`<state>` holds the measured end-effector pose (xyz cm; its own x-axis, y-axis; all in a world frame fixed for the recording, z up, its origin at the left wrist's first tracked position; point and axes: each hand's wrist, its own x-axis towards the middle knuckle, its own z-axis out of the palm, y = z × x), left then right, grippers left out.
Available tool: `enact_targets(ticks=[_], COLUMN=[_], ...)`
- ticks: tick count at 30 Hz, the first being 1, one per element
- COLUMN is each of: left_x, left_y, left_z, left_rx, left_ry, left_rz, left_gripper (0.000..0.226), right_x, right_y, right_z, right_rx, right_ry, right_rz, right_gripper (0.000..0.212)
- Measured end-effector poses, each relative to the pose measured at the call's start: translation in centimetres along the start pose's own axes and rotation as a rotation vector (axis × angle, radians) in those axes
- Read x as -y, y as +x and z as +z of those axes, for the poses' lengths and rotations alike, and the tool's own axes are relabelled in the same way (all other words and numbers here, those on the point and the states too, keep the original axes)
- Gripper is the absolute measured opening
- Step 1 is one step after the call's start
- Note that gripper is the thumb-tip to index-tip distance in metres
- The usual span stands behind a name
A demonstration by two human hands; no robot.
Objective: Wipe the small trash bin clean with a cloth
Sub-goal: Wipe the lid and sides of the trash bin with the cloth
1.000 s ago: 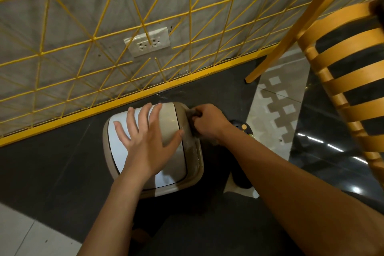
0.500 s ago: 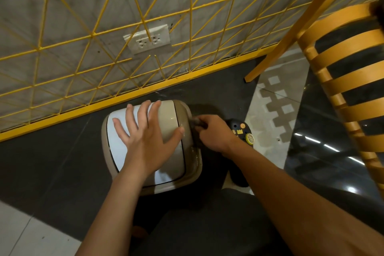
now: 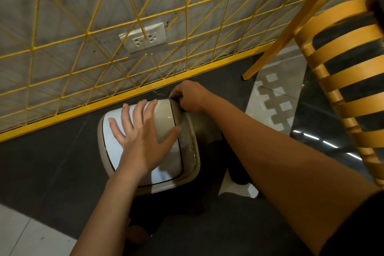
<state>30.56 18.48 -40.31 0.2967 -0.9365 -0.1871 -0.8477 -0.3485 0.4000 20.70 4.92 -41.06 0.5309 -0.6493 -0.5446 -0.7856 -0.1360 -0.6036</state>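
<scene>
The small beige trash bin [image 3: 188, 153] with a white swing lid stands on the dark floor near the wall. My left hand [image 3: 143, 137] lies flat on the lid with fingers spread, holding the bin steady. My right hand [image 3: 190, 95] is curled round a dark cloth [image 3: 174, 96] and presses it against the bin's far right upper corner. Most of the cloth is hidden inside my fist.
A yellow wire grid [image 3: 145, 33] covers the grey wall behind the bin, with a socket plate [image 3: 143, 39] on it. A yellow slatted chair [image 3: 345, 81] stands at the right, one leg [image 3: 270, 52] reaching the floor beside my right hand. A dark object [image 3: 239, 172] sits under my right forearm.
My right hand with the cloth has moved from the bin's right side up to its far corner. My left hand stayed on the lid.
</scene>
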Motion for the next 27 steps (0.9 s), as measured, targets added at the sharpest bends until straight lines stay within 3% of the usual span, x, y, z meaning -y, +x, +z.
enact_targets(ticks=[6,10,13,16,27], left_x=[-0.1,0.0,0.2,0.2,0.3], left_y=[-0.1,0.0,-0.1,0.0,0.1], left_z=[0.1,0.2,0.2,0.4,0.2], left_rx=[-0.003,-0.020,-0.048,-0.046,-0.029], left_ry=[0.016,0.020,0.024,0.037,0.023], left_rz=[0.018,0.014,0.009,0.017,0.016], left_gripper=[0.073,0.073,0.074,0.074,0.074], right_x=[-2.1,-1.2,-1.0,-2.3,-1.9], right_y=[-1.5,-0.5,-1.3,-2.8,-1.7], right_z=[1.1,2.0,2.4,2.2,1.8], right_rx=[-0.106,-0.222,-0.301,-0.281,-0.189], right_ry=[0.122,0.053,0.247,0.432,0.372], right_rz=[0.027,0.026,0.021,0.062,0.092], right_gripper=[0.042,0.042,0.035,0.024,0.026])
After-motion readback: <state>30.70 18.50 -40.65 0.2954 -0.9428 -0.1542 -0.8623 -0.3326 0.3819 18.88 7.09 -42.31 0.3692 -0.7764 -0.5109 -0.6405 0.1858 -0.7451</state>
